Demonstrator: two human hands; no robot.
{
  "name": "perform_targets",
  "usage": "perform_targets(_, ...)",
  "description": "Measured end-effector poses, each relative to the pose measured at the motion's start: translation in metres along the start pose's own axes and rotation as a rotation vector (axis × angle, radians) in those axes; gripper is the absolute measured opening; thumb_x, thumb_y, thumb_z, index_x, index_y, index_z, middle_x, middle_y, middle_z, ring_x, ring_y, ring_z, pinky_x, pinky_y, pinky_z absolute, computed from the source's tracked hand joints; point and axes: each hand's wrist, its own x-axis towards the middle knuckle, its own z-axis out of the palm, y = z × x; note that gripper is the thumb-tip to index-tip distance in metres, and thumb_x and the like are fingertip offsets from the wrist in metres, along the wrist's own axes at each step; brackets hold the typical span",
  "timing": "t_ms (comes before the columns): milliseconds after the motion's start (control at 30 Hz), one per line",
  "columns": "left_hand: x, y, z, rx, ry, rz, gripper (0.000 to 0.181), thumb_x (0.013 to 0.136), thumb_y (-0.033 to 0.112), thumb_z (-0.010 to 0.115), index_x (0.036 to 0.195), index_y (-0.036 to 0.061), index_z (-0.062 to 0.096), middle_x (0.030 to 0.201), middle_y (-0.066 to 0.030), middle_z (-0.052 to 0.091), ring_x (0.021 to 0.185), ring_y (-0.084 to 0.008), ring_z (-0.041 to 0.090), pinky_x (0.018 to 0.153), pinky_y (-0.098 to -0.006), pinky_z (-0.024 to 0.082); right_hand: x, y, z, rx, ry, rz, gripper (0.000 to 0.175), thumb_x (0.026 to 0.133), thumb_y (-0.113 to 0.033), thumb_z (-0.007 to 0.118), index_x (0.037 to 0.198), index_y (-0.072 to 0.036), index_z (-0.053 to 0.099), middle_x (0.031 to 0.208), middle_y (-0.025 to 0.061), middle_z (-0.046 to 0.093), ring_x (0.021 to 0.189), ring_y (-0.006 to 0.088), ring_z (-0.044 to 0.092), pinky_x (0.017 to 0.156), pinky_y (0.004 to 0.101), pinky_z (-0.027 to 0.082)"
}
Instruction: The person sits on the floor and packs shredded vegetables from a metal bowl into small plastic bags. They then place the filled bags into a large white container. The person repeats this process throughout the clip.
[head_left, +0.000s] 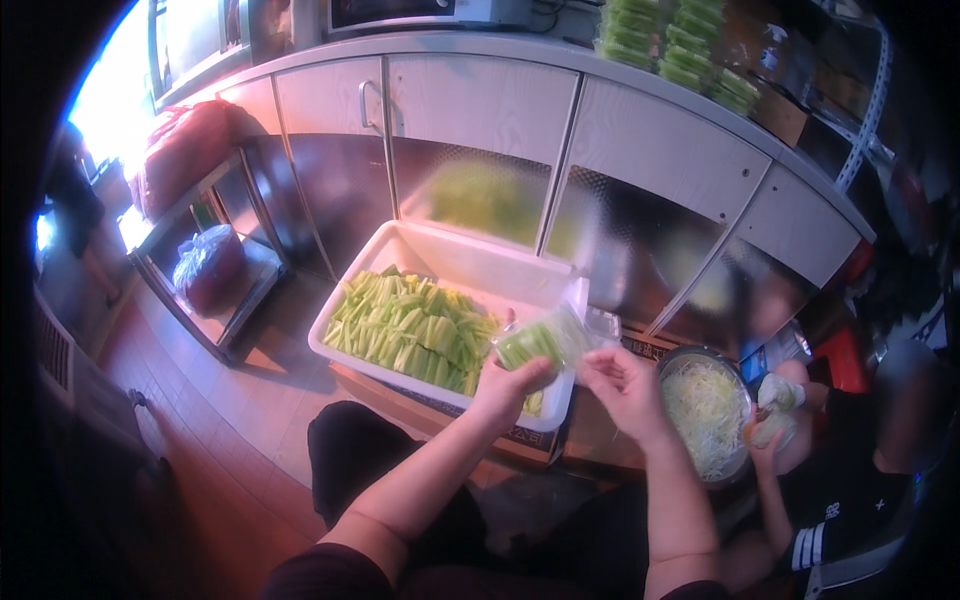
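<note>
My left hand (508, 384) grips a clear plastic bag (534, 343) with cut green stalks, likely celery, inside it. At the bag's loose right end, the thumb and fingertips of my right hand (619, 386) pinch the film. Both hands are above the right part of a white plastic tub (352, 360). Cut celery pieces (409, 326) fill the tub's left and middle, most lying side by side in rows. The bag and my left hand hide part of the tub's right side.
The tub rests on a printed cardboard box (536, 444). To the right, a co-worker (840, 465) holds small filled bags by a metal bowl of pale shreds (705, 412). Packed green bags (686, 45) are stacked on the counter (480, 46). A metal cart (255, 281) carries bagged goods.
</note>
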Motion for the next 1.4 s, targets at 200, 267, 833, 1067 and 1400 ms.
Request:
perform_targets(200,0.005,-0.011,0.023,-0.087,-0.009,0.123,0.046,0.083,0.004,0.063,0.125,0.002,0.043,0.108,-0.0092,0.058,0.094,-0.0177,0.059,0.078,-0.0314,0.051,0.006,0.037,0.038,-0.023,0.14,-0.021,0.046,0.093,-0.027,0.054,0.124,0.001,0.034,0.11,0.0114,0.052,0.095,0.0173,0.055,0.079,0.0304,0.047)
perform_targets(267,0.003,-0.012,0.026,0.083,-0.012,0.018,0.04,0.084,0.007,0.063,0.12,0.0005,0.047,0.103,-0.0086,0.06,0.088,-0.0163,0.061,0.073,-0.0284,0.052,0.015,0.036,0.046,0.143,0.226,-0.074,0.045,0.094,-0.027,0.051,0.124,0.001,0.033,0.112,0.0116,0.052,0.096,0.0175,0.054,0.079,0.0302,0.046)
perform_targets(833,0.052,-0.012,-0.037,1.99,0.313,0.219,0.076,0.086,0.06,0.041,0.135,0.003,0.035,0.123,-0.0204,0.053,0.126,-0.0381,0.038,0.101,-0.0695,0.002,0.225,-0.206,-0.285,-0.062,0.793,-0.39,0.042,0.088,-0.035,0.059,0.118,-0.006,0.047,0.101,0.0087,0.058,0.083,0.0172,0.057,0.051,0.0278,0.046)
perform_targets(1067,0.075,0.008,-0.033,1.829,0.38,0.328,0.044,0.087,0.037,0.054,0.118,0.0055,0.051,0.097,-0.0163,0.062,0.107,-0.0343,0.052,0.1,-0.0676,0.016,0.325,-0.219,-0.332,-0.248,0.814,0.014,0.037,0.084,-0.039,0.064,0.101,-0.007,0.058,0.092,0.0069,0.06,0.082,0.0179,0.056,0.055,0.0292,0.046)
perform_targets(1400,0.09,0.001,0.0,1.462,0.334,0.633,0.01,0.083,0.018,0.064,0.08,0.0087,0.066,0.056,-0.0082,0.058,0.048,-0.0262,0.057,0.047,-0.036,0.044,0.275,-0.24,-0.351,-1.271,1.142,-0.217,0.06,0.084,-0.055,0.051,0.111,-0.002,0.062,0.115,0.0171,0.061,0.112,0.0294,0.054,0.094,0.0349,0.039)
